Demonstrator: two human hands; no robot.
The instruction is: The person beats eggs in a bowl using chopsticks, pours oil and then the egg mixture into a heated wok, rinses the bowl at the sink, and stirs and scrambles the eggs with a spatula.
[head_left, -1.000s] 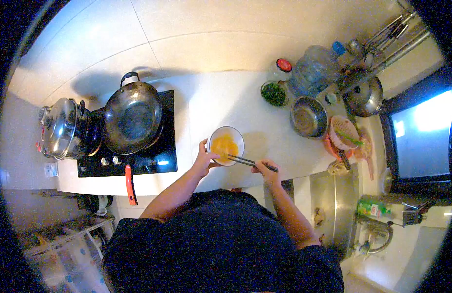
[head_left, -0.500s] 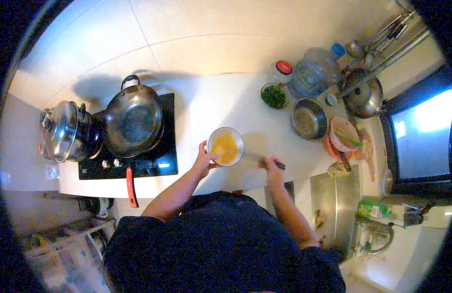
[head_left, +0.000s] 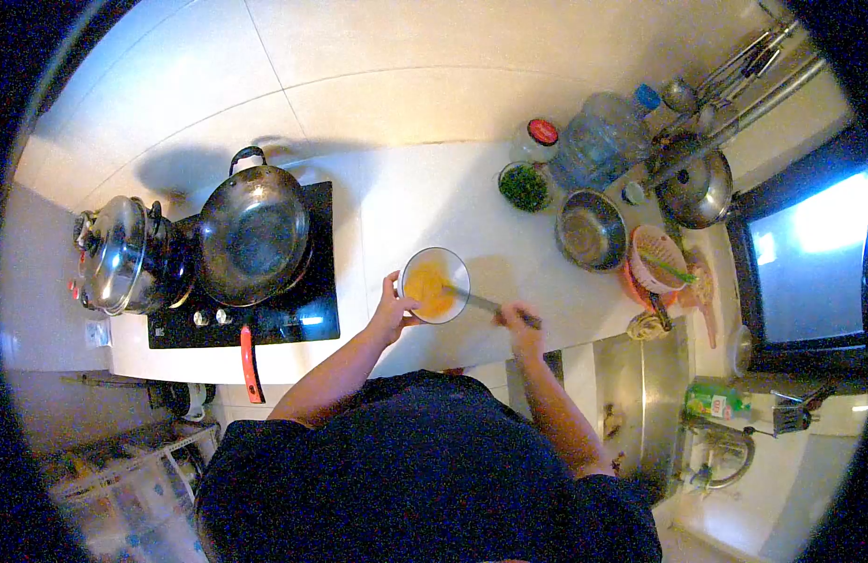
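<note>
A white bowl with a dark rim [head_left: 459,272] is tilted towards me above the counter, and yellow beaten egg [head_left: 428,289] lies inside. My left hand [head_left: 393,311] grips the bowl's left side, with the thumb over the rim. My right hand [head_left: 520,330] is closed around dark chopsticks [head_left: 484,302], slightly blurred by motion. Their far end reaches over the right rim into the egg.
On the black cooktop [head_left: 323,258] stand a wok [head_left: 254,235] with a red handle [head_left: 250,361] and a lidded steel pot [head_left: 120,253]. At right are chopped greens [head_left: 524,187], a metal pot [head_left: 592,230], a pink basket [head_left: 657,261], a large water bottle [head_left: 598,141] and the sink [head_left: 664,375].
The chopsticks have moved left, and their tips are now in the egg. My right hand is slightly lower. The left hand and bowl have hardly moved.
</note>
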